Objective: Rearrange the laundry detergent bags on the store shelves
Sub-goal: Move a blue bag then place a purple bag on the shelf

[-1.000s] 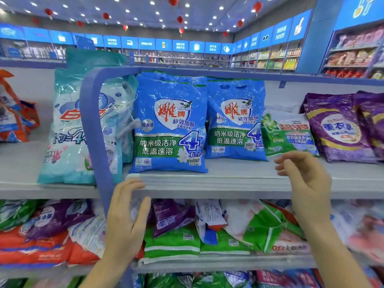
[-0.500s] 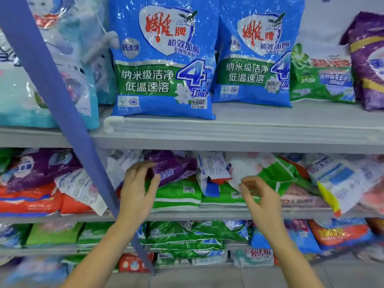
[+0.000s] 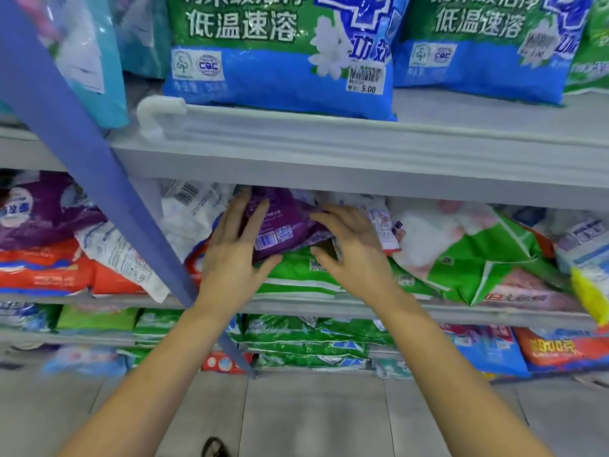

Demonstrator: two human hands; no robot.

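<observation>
I have both hands on the purple detergent bag (image 3: 283, 222), which lies on top of the heap on the middle shelf, just under the grey edge of the upper shelf (image 3: 362, 159). My left hand (image 3: 234, 255) grasps its left end, fingers spread over the top and thumb tucked beneath the front edge. My right hand (image 3: 352, 249) grasps the right end the same way, fingers curved over, thumb below.

Headroom is tight: the bag's far part runs up under the upper shelf's edge. On the left a white bag (image 3: 191, 219) touches it, with the slanting blue post (image 3: 82, 143) close beside my left wrist. On the right a white and pink bag (image 3: 428, 232) crowds in. The open way is towards me, over the shelf lip (image 3: 329, 308).

The bag rests on a green bag (image 3: 296, 275), printed back up, barcode and QR code towards me, front edge tilted down. What shows runs left to right; how far it reaches inwards I cannot tell
</observation>
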